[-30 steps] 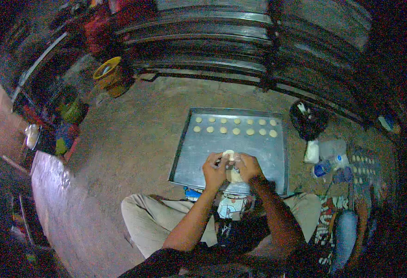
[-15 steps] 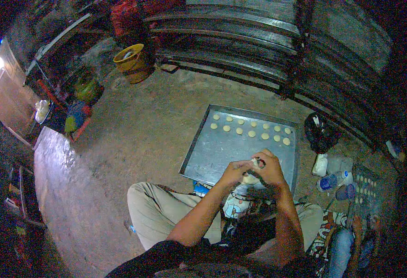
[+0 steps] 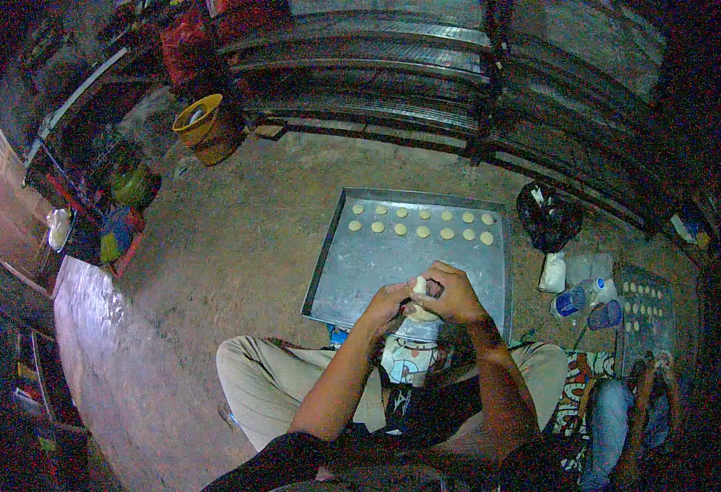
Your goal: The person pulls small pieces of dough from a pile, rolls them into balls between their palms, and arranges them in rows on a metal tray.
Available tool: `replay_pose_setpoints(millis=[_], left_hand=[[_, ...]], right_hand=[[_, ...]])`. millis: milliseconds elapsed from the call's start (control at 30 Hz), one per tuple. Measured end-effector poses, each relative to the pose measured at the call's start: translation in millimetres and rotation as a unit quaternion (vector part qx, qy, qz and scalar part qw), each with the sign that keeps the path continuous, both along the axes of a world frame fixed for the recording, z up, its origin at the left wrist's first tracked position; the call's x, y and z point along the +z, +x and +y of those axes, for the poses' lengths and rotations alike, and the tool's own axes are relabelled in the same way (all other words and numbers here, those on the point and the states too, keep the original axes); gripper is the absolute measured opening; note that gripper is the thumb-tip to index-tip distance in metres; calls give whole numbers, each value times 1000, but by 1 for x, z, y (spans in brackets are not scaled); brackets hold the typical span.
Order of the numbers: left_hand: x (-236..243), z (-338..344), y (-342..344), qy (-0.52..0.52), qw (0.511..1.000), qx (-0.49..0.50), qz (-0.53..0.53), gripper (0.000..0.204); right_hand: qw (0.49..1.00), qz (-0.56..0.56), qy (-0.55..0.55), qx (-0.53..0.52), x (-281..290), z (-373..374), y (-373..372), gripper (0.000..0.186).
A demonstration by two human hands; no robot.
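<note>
My left hand [image 3: 387,307] and my right hand [image 3: 457,297] meet over the near edge of a large metal baking tray [image 3: 360,275]. Fingers of both are closed on a small lump of pale dough [image 3: 420,284] between them. Just beneath, a larger pale piece of dough [image 3: 419,313] shows partly behind the fingers; what it rests on is hard to make out. Several flat round dough pieces [image 3: 423,232] lie in two rows along the tray's far side.
To the right are a black plastic bag [image 3: 547,217], a white packet [image 3: 552,272], a water bottle [image 3: 570,301] and a dark cup [image 3: 605,315]. Another person's hands [image 3: 654,361] work by a second tray [image 3: 644,287] of dough rounds. A yellow bucket [image 3: 209,131] stands far left, near dark racks [image 3: 360,74].
The view has shifted, moving the scene slightly left in the picture. My hands stay together at the dough, with the small lump now showing more plainly. The other person's hands have come to the second tray.
</note>
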State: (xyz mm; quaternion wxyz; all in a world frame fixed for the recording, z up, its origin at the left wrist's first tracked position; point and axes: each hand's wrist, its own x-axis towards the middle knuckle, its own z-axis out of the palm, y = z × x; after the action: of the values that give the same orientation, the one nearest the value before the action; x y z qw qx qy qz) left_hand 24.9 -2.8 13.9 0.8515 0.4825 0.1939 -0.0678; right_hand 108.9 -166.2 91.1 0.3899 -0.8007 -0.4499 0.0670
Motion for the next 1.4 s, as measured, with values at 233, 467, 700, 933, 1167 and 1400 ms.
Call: replay_pose_setpoints(millis=[233, 467, 700, 933, 1167, 1400], left_hand=[[22, 1, -6, 53, 996, -68, 22, 42], [38, -10, -3, 112, 992, 55, 27, 27], [7, 8, -5, 147, 987, -42, -45, 30], [26, -3, -17, 14, 994, -95, -44, 42], [29, -6, -13, 38, 998, 35, -38, 27], [5, -5, -6, 92, 983, 152, -39, 24]], right_hand=[[997, -56, -56, -3, -13, -3, 3, 27], [999, -47, 26, -7, -16, -3, -3, 36], [999, -24, -33, 21, -2, -2, -10, 37], [993, -102, -67, -4, -3, 2, -20, 43], [992, -110, 1, -64, -11, 7, -25, 44], [993, 82, 22, -77, 1, 11, -29, 40]])
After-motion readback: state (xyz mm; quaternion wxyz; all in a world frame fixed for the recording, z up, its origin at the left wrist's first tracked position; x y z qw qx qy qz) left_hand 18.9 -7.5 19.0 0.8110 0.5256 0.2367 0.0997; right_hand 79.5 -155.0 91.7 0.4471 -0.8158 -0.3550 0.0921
